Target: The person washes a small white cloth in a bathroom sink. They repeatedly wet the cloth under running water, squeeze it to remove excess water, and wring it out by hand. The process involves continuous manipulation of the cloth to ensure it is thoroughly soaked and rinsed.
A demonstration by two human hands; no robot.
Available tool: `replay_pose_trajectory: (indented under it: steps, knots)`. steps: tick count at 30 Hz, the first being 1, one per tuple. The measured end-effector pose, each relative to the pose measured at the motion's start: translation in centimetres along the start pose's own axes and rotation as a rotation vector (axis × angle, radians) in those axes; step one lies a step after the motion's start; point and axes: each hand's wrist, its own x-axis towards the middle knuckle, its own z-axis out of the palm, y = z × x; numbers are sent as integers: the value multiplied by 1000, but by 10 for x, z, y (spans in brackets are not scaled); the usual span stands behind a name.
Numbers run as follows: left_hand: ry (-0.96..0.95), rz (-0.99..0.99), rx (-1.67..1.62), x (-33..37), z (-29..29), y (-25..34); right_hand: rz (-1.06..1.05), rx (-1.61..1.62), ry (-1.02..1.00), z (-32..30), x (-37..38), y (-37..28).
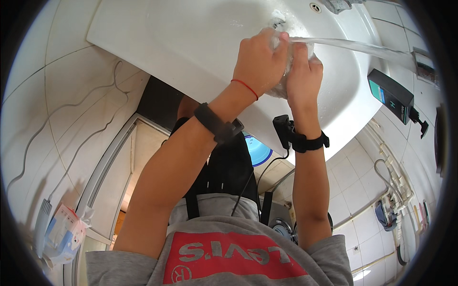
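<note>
Over the white washbasin [191, 52], my left hand [261, 59] and my right hand [304, 76] are close together, both closed on a wet, see-through thing [281, 88]. It looks like thin clear plastic, but fingers and water hide most of its shape. From the chrome spout [425, 67] on the right, a stream of water [353, 45] runs across to my fingertips. Around the drain [276, 21], just beyond my hands, water splashes.
A dark pump bottle [391, 97] stands at the basin's right edge. Another chrome fitting [338, 5] is at the far rim. Below the basin sits a blue tub [257, 150]. A grey cable [36, 128] hangs on the left tiled wall, and pipes [389, 167] run along the right one.
</note>
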Motion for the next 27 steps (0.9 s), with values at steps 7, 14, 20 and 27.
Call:
replay_pose_trajectory:
  steps: [7, 14, 20, 27]
  knots:
    - [-62, -431, -682, 10, -4, -14, -247, -229, 6, -5, -12, 0]
    - [-120, -131, -686, -15, 4, -1, -14, 425, -118, 2, -10, -1]
    - [-56, -272, -546, -7, 13, 2, -126, 48, 98, 8, -7, -13]
    - [-143, -427, -498, -4, 11, -2, -134, -7, 119, -10, -17, -8]
